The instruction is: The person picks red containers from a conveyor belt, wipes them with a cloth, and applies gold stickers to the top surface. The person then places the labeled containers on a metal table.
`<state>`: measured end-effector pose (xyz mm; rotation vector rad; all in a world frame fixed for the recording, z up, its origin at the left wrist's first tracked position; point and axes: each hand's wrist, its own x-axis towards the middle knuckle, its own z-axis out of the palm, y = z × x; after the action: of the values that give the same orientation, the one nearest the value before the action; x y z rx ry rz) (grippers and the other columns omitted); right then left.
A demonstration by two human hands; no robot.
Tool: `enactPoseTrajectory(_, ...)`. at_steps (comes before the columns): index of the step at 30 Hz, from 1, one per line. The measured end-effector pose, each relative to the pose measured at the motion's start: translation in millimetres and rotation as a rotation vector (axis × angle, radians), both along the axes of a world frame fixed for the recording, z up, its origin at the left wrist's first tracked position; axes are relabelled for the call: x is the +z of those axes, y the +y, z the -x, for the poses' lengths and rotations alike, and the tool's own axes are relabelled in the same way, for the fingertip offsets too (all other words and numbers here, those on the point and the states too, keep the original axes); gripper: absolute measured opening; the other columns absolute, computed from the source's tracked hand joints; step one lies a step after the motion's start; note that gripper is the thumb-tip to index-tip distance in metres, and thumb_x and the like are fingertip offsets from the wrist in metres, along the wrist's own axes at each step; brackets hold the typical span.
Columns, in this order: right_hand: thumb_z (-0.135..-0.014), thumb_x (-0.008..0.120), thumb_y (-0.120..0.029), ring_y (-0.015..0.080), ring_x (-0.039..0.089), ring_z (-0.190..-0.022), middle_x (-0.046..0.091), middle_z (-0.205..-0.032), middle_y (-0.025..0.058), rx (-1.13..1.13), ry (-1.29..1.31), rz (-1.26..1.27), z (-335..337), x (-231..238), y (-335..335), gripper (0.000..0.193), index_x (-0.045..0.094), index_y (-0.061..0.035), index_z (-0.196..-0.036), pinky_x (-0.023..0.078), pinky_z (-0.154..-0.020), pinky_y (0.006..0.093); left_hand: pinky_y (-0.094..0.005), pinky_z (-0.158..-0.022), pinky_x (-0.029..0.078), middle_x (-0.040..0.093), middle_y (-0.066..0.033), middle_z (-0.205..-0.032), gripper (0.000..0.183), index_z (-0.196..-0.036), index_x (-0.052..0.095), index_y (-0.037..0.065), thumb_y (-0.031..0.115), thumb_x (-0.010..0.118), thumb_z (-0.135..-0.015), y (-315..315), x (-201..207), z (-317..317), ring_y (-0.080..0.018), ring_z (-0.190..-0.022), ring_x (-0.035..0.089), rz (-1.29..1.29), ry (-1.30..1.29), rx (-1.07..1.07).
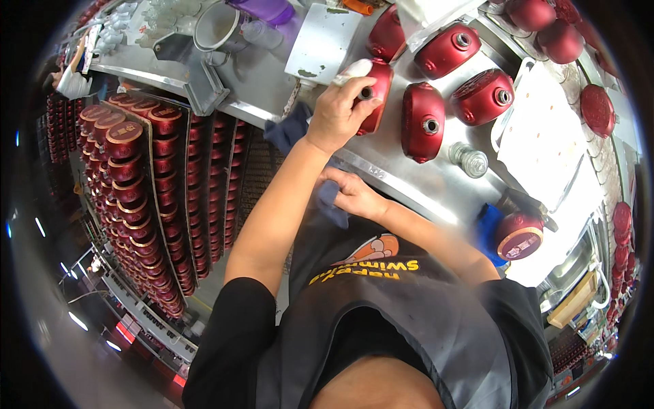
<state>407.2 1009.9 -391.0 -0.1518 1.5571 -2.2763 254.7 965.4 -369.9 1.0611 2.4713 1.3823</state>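
My left hand point(338, 112) reaches forward over the metal table, its fingers curled at the neck of a glossy dark red bottle point(379, 112). Something white point(352, 71) covers or sits at its fingertips; I cannot tell which. Close to my apron, my right hand point(354, 195) is closed on a dark blue-grey cloth point(332, 206). Just right of the held bottle lies another red bottle point(422, 119), its open neck showing. Two more, one red bottle point(446, 53) and a second red bottle point(482, 99), lie beyond it. A clear glass stopper point(469, 161) rests nearby.
Stacked red bottles point(129, 177) fill racks at the left. A grey pitcher point(219, 28) and a metal bracket point(203, 85) stand at the back left, beside a white panel point(321, 42). A red bottle with a gold-edged base point(520, 236) is at the right, near white sheeting point(545, 123).
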Motion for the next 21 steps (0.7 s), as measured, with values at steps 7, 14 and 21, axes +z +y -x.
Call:
enactPoseTrajectory(7, -0.093, 0.067, -0.045, 0.0138, 0.059, -0.092, 0.061, -0.095, 0.0049, -0.272, -0.511, 0.470, -41, 2, 34, 0.070, 0.042, -0.0046, -0.144, 0.049, -0.082, 0.0265, -0.0269, -0.094, 0.049, 0.065, -0.0090, -0.117, 0.027, -0.123, 0.060, -0.004, 0.010, 0.060, -0.100, -52, 16, -26, -0.0117, -0.103, 0.061, -0.511, -0.531, 0.469)
enactPoseTrajectory(14, -0.096, 0.065, -0.037, 0.0202, 0.064, -0.110, 0.059, -0.131, 0.0145, -0.402, -0.612, 0.613, -13, 3, 29, 0.077, 0.026, -0.0056, -0.154, 0.055, -0.090, 0.0306, -0.0388, -0.108, 0.043, 0.058, -0.0208, -0.136, 0.034, -0.126, 0.057, -0.005, 0.019, 0.058, -0.102, -129, 63, -72, -0.0246, -0.123, 0.058, -0.669, -0.463, 0.606)
enactPoseTrajectory(21, -0.098, 0.053, -0.003, 0.0162, 0.064, -0.110, 0.061, -0.129, 0.0113, -0.278, -0.664, 0.548, -8, 10, 5, 0.056, 0.034, -0.0017, -0.151, 0.054, -0.095, 0.0304, -0.0302, -0.101, 0.044, 0.059, -0.0168, -0.136, 0.036, -0.123, 0.060, -0.004, 0.020, 0.066, -0.097, -152, 82, -118, -0.0152, -0.111, 0.059, -0.548, -0.396, 0.662)
